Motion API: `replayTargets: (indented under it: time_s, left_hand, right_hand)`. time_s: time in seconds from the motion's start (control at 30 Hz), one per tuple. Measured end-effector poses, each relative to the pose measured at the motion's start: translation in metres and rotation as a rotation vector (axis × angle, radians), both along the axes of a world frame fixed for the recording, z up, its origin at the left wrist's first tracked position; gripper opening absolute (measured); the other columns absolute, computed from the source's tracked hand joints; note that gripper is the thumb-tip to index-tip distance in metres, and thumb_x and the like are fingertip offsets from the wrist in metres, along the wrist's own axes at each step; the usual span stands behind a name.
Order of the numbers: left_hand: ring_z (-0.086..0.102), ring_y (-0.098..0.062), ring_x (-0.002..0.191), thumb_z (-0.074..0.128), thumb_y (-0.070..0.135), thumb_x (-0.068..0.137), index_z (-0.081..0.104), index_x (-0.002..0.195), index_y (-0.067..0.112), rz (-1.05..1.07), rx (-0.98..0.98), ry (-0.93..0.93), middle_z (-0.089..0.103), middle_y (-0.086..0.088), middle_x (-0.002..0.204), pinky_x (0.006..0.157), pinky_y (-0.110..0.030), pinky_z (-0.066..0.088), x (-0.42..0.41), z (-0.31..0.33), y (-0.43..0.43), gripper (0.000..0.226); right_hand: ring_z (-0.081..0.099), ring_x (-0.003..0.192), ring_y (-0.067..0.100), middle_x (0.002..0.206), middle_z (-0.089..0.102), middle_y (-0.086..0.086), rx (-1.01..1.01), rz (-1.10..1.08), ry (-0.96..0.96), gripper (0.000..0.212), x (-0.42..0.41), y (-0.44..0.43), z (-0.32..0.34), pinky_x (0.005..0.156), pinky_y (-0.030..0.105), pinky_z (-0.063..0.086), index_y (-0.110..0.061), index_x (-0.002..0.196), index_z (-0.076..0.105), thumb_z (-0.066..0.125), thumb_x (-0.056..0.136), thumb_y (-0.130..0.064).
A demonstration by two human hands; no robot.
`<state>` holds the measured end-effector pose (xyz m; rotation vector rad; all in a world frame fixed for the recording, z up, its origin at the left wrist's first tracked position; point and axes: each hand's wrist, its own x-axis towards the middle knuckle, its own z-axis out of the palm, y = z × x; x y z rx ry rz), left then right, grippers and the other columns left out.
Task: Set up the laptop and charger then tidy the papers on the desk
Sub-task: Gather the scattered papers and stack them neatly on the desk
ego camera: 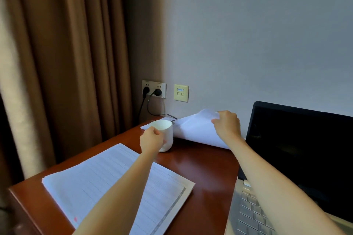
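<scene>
While the left hand (151, 139) curls round a white cup (166, 136) at the far side of the desk (206, 168), the right hand (227, 126) pinches the raised corner of a loose white sheet (196, 129) just right of the cup. The open laptop (298, 149) stands at the right, its screen dark. A stack of printed papers (114, 183) lies near left. Two black plugs (157, 92) sit in the far wall socket

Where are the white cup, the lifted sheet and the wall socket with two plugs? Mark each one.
white cup (169, 137): head view, bare side wall below the rim.
lifted sheet (196, 129): head view, middle of its raised face.
wall socket (152, 84): head view, top strip of its plate.
</scene>
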<state>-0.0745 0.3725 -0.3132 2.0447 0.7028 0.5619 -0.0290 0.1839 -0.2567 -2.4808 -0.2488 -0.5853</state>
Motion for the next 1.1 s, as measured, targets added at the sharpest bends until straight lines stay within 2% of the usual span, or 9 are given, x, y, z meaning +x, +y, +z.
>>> replayTargets:
  time_s: [0.13,0.2,0.27,0.43,0.63,0.77,0.83,1.0,1.1]
  left_hand:
    - [0.059,-0.026,0.101,0.046,0.015,0.093,0.060,0.107,0.003,-0.056,0.033,-0.014,0.067,-0.014,0.106,0.075,-0.028,0.047,0.000,-0.003,-0.003,0.023]
    - [0.060,-0.025,0.100,0.048,0.015,0.092,0.059,0.107,0.004,-0.058,0.033,-0.009,0.066,-0.014,0.107,0.074,-0.026,0.047,0.000,-0.003,-0.001,0.022]
    - [0.060,-0.024,0.099,0.050,0.016,0.092,0.059,0.108,0.006,-0.063,0.035,0.001,0.066,-0.013,0.107,0.074,-0.026,0.047,0.001,-0.004,0.002,0.021]
    - [0.060,-0.024,0.103,0.053,0.018,0.092,0.057,0.114,0.006,-0.093,0.047,0.017,0.066,-0.012,0.111,0.082,-0.028,0.050,-0.001,-0.002,0.004,0.026]
    - [0.060,-0.024,0.103,0.052,0.020,0.091,0.057,0.109,0.004,-0.133,0.029,0.019,0.066,-0.012,0.110,0.079,-0.027,0.048,-0.003,0.001,0.006,0.024]
    - [0.056,-0.025,0.110,0.054,0.026,0.091,0.054,0.118,0.007,-0.158,0.061,0.055,0.061,-0.010,0.117,0.084,-0.027,0.046,-0.009,0.010,0.005,0.033]
    - [0.052,-0.028,0.115,0.053,0.031,0.090,0.052,0.120,0.010,-0.166,0.049,0.066,0.056,-0.012,0.123,0.092,-0.032,0.046,-0.013,0.016,0.004,0.037]
    - [0.049,-0.020,0.101,0.054,0.031,0.091,0.048,0.123,0.011,-0.245,-0.079,-0.095,0.052,-0.010,0.125,0.080,-0.028,0.040,-0.023,0.038,-0.005,0.038]
    - [0.050,-0.019,0.102,0.048,0.038,0.094,0.045,0.130,0.013,-0.341,-0.327,-0.217,0.050,-0.006,0.126,0.081,-0.031,0.039,-0.031,0.059,-0.015,0.044]
  right_hand:
    - [0.058,0.099,0.037,0.103,0.064,0.018,-0.111,-0.018,-0.053,0.016,0.005,0.013,0.018,0.070,0.031,0.039,-0.003,0.094,0.063,0.049,0.094,-0.011]
    - [0.057,0.088,0.036,0.083,0.060,0.013,-0.150,-0.026,-0.066,0.025,0.007,0.020,0.027,0.065,0.029,0.034,-0.009,0.068,0.050,0.047,0.093,-0.008]
    - [0.054,0.082,0.035,0.071,0.051,0.008,-0.173,-0.034,-0.087,0.033,0.009,0.025,0.036,0.063,0.029,0.033,-0.011,0.061,0.036,0.045,0.092,-0.006]
    - [0.058,0.099,0.038,0.103,0.063,0.020,-0.200,-0.046,-0.179,0.017,0.014,0.035,0.062,0.074,0.034,0.043,-0.001,0.098,0.061,0.046,0.093,-0.005]
    - [0.056,0.104,0.042,0.109,0.061,0.027,-0.017,-0.069,-0.265,0.018,0.012,0.029,0.096,0.080,0.038,0.044,0.002,0.100,0.063,0.047,0.093,-0.005]
    - [0.055,0.088,0.041,0.094,0.058,0.030,0.092,-0.102,-0.318,0.020,0.009,0.021,0.105,0.067,0.034,0.033,-0.006,0.074,0.053,0.045,0.090,0.001]
    - [0.057,0.094,0.041,0.100,0.062,0.029,0.161,-0.118,-0.356,0.016,0.007,0.016,0.111,0.069,0.033,0.033,-0.003,0.090,0.061,0.046,0.091,0.001]
    - [0.059,0.099,0.038,0.109,0.065,0.022,0.284,-0.089,-0.466,0.025,-0.010,0.016,0.133,0.074,0.031,0.040,0.001,0.111,0.062,0.045,0.091,0.002]
    - [0.058,0.101,0.041,0.110,0.064,0.026,0.228,-0.020,-0.529,0.027,-0.023,0.022,0.136,0.080,0.038,0.044,0.002,0.116,0.060,0.045,0.093,-0.001]
